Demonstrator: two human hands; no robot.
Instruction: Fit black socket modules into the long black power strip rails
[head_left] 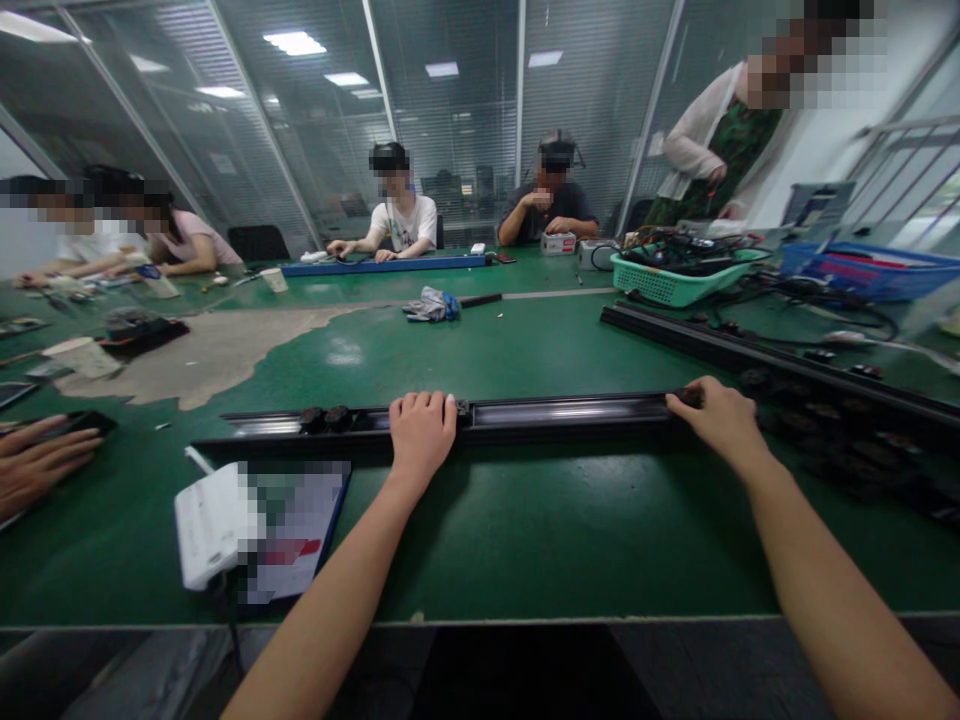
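A long black metal rail with a shiny channel along its top lies across the table in front of me. My left hand is closed over the rail's middle, fingers on the far side. Two dark round modules sit in the channel left of that hand. At the rail's right end, my right hand pinches a small dark piece between thumb and fingers. The piece's shape is mostly hidden by the fingers, and I cannot tell whether it sits inside the channel.
A white box and a blue-edged card lie near me. More black rails with dark modules are at right. Behind them stand a green basket of cables and a blue basket. Another person's hand rests at left.
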